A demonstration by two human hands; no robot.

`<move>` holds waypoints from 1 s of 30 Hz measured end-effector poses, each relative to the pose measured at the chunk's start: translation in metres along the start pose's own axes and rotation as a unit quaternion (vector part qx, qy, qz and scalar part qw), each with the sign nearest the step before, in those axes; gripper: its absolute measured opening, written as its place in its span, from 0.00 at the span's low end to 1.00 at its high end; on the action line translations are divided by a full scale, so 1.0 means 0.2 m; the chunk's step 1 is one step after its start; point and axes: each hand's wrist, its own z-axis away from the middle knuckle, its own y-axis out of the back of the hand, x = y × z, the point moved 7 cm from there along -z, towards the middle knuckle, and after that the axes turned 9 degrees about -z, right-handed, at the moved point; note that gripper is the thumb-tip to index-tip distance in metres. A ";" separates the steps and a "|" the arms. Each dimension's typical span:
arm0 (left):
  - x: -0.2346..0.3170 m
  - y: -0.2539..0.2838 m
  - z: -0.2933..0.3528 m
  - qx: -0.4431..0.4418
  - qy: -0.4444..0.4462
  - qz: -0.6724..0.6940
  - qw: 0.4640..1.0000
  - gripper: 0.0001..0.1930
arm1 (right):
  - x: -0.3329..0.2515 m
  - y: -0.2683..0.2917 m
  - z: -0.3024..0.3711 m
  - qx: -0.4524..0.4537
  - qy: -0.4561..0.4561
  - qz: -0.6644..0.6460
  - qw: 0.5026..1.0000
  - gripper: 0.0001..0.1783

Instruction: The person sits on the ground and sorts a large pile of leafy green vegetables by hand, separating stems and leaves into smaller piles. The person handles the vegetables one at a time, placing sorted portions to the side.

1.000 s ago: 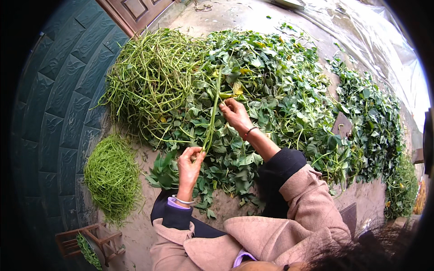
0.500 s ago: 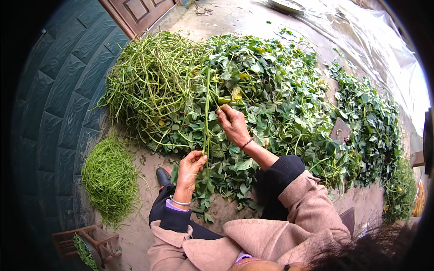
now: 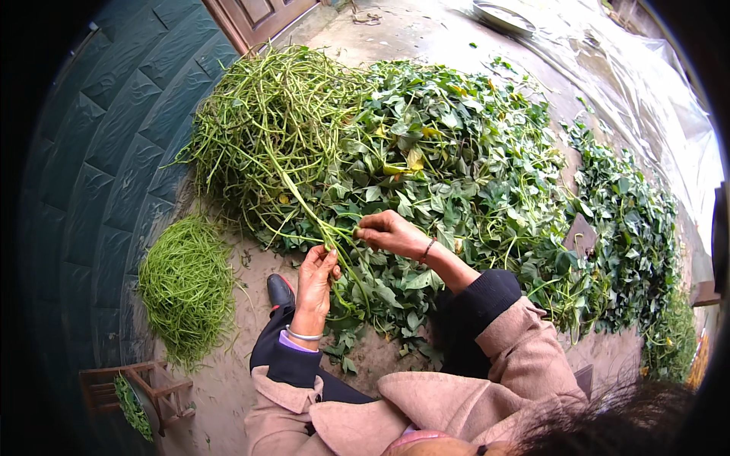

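Observation:
A long green leafy vine [image 3: 293, 186] slants from the stem heap down to my left hand [image 3: 313, 285], whose thumb and fingers pinch it near its lower end. Several thin side stalks fork out just above that grip. My right hand [image 3: 394, 234] is closed at their right, its thumb and forefinger pinching a side stalk of the vine. Beneath both hands spreads a heap of leafy green vines [image 3: 456, 167], with a few yellow leaves in it. Behind on the left rises a tangled heap of mostly bare stems [image 3: 266, 121].
A smaller pile of thin green stalks [image 3: 186, 292] lies on the floor at the left. Near it stands a small wooden stool [image 3: 152, 380]. More leafy vines [image 3: 627, 220] lie at the right, below clear plastic sheeting [image 3: 639, 106]. My shoe [image 3: 280, 290] is beside my left hand.
The vine has swung from nearly upright to a slant toward the upper left. My right hand has moved down, closer to my left hand, which still grips the vine.

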 end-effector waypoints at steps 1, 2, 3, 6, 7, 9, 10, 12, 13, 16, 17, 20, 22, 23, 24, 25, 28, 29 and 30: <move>0.00 0.01 0.00 0.016 -0.003 -0.007 1.000 0.07 | 0.01 0.01 0.01 0.005 -0.025 -0.081 0.996 0.12; 0.01 0.02 0.00 0.023 -0.013 -0.013 1.000 0.07 | -0.02 0.00 0.03 0.011 -0.028 -0.103 0.994 0.13; 0.02 0.03 0.00 0.029 -0.024 -0.020 0.999 0.07 | -0.01 0.00 0.03 0.005 -0.042 -0.113 0.993 0.13; 0.07 0.01 0.00 0.038 -0.039 -0.031 0.998 0.08 | 0.01 -0.02 0.04 -0.023 -0.046 -0.119 0.992 0.13; 0.08 0.00 -0.01 0.036 -0.042 -0.025 0.998 0.08 | 0.02 -0.02 0.04 -0.033 -0.041 -0.117 0.992 0.13; 0.09 0.01 -0.01 0.020 -0.055 -0.011 0.998 0.08 | -0.01 -0.04 0.05 -0.032 -0.047 -0.116 0.992 0.13; 0.07 0.02 0.00 0.021 -0.043 0.006 0.999 0.08 | -0.02 -0.06 0.05 -0.031 -0.051 -0.115 0.992 0.13; 0.07 0.00 0.00 0.018 -0.022 0.039 0.999 0.08 | -0.02 -0.06 0.04 -0.028 -0.040 -0.110 0.993 0.14; 0.05 0.01 0.00 -0.001 -0.021 0.052 0.998 0.08 | -0.03 -0.06 0.05 -0.029 -0.039 -0.105 0.993 0.14; 0.06 -0.04 0.00 -0.029 -0.034 0.040 0.998 0.08 | 0.01 -0.01 0.02 0.045 0.005 -0.076 0.996 0.16; 0.05 -0.04 0.00 -0.026 -0.032 0.017 0.999 0.08 | -0.01 0.02 0.01 0.092 0.025 -0.009 0.995 0.15; 0.05 -0.07 0.01 -0.003 -0.075 -0.119 0.990 0.07 | -0.13 0.15 0.05 0.274 0.115 0.183 0.937 0.11; 0.05 -0.10 0.03 0.018 -0.083 -0.224 0.971 0.06 | -0.15 0.24 0.06 0.343 0.121 0.117 0.924 0.12; 0.03 -0.11 0.03 0.013 -0.095 -0.258 0.961 0.06 | -0.16 0.25 0.06 0.356 0.117 0.065 0.925 0.12; 0.02 -0.13 0.03 0.008 -0.107 -0.290 0.951 0.06 | -0.18 0.26 0.06 0.374 0.145 0.042 0.915 0.15; 0.00 -0.13 0.04 0.016 -0.114 -0.326 0.938 0.06 | -0.18 0.26 0.07 0.377 0.127 0.066 0.915 0.17; 0.01 -0.19 0.05 0.022 -0.163 -0.420 0.892 0.06 | -0.19 0.30 0.08 0.383 0.093 0.202 0.896 0.22; 0.05 -0.22 0.08 0.024 -0.166 -0.430 0.887 0.06 | -0.20 0.30 0.08 0.380 0.102 0.226 0.891 0.22; 0.04 -0.23 0.07 0.003 -0.154 -0.423 0.893 0.06 | -0.21 0.30 0.09 0.376 0.110 0.249 0.886 0.21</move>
